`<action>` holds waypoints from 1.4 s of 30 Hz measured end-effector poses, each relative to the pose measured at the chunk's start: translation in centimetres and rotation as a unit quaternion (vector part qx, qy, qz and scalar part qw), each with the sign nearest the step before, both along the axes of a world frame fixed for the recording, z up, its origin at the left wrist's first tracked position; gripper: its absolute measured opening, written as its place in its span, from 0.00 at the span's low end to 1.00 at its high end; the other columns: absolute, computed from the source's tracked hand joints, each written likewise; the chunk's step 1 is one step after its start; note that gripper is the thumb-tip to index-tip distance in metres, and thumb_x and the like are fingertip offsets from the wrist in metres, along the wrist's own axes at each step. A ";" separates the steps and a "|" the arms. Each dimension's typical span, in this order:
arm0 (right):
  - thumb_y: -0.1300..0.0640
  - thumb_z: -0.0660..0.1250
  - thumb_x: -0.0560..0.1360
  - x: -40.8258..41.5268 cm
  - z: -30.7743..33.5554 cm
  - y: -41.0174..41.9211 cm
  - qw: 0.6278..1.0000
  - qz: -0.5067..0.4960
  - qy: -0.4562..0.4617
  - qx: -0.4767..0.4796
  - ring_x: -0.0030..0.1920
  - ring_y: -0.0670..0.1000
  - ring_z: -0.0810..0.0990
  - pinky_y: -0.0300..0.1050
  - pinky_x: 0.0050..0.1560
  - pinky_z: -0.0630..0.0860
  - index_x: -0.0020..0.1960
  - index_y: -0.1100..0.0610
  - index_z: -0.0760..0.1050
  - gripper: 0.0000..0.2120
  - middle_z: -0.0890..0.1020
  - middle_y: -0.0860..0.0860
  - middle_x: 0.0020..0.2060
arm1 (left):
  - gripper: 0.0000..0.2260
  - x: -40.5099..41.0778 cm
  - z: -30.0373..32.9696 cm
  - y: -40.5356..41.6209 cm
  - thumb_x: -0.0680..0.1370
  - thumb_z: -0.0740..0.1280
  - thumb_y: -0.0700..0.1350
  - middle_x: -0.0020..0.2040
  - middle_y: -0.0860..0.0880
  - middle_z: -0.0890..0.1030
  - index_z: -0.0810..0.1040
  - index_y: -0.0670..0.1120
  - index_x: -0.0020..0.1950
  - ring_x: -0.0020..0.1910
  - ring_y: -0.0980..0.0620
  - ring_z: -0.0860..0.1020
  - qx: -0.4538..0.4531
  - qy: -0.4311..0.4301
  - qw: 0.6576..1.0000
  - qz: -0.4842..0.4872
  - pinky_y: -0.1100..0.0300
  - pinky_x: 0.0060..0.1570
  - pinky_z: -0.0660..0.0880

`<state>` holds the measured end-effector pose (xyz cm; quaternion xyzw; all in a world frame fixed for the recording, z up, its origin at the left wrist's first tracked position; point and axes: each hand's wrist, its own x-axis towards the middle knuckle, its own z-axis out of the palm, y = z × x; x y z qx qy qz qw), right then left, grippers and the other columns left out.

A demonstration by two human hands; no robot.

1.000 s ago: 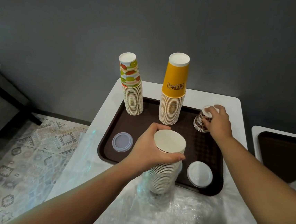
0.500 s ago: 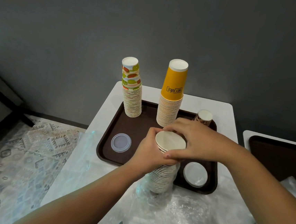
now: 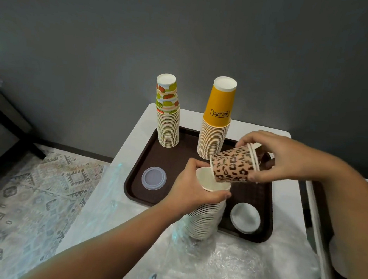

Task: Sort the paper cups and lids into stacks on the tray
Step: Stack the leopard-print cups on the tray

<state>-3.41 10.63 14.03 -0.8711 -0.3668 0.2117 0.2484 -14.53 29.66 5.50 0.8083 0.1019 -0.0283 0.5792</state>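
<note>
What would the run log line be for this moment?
left hand: grips cup stack | right hand: holds leopard cup, tilted | tray

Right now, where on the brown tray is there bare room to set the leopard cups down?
Bare tray shows between the clear lid and the fruit-print stack, and between the two tall stacks. The right side is crowded: yellow stack, white lid, right hand with leopard cups.

Person, two arms seen | left hand [image 3: 187, 184]: bare, no ring or glove | right hand [image 3: 275, 157]: bare, likewise | forearms: bare to frame edge, no sleeve, watch or band showing
</note>
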 end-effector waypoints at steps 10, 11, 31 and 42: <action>0.54 0.76 0.66 2.2 -7.0 0.5 0.971 -0.166 0.117 0.126 0.60 0.49 0.75 0.45 0.61 0.72 0.64 0.47 0.65 0.32 0.75 0.43 0.56 | 0.31 0.1 -0.1 -0.3 0.63 0.80 0.51 0.55 0.56 0.72 0.67 0.51 0.59 0.53 0.61 0.71 0.024 0.000 1.000 -0.002 0.73 0.43 0.70; 0.54 0.75 0.67 3.1 -7.7 0.5 0.952 -0.221 0.114 0.181 0.60 0.49 0.74 0.48 0.62 0.71 0.65 0.48 0.64 0.31 0.75 0.44 0.57 | 0.31 0.1 -0.2 -0.4 0.63 0.80 0.51 0.55 0.57 0.72 0.66 0.51 0.59 0.53 0.61 0.71 0.027 -0.001 1.000 -0.003 0.74 0.42 0.70; 0.57 0.72 0.72 10.1 -17.2 -0.1 0.846 -0.471 -0.016 0.249 0.61 0.54 0.75 0.47 0.61 0.71 0.66 0.55 0.69 0.23 0.76 0.53 0.62 | 0.31 0.3 -0.2 -0.3 0.63 0.80 0.50 0.54 0.58 0.72 0.66 0.52 0.58 0.55 0.58 0.72 0.017 0.007 1.000 -0.001 0.69 0.49 0.72; 0.54 0.70 0.74 5.5 -10.5 1.9 0.934 -0.285 -0.075 0.201 0.57 0.49 0.77 0.34 0.53 0.69 0.61 0.56 0.75 0.17 0.77 0.52 0.58 | 0.33 0.2 -0.9 -0.2 0.60 0.82 0.48 0.54 0.57 0.74 0.67 0.51 0.59 0.55 0.59 0.73 0.006 -0.010 1.000 0.003 0.68 0.51 0.73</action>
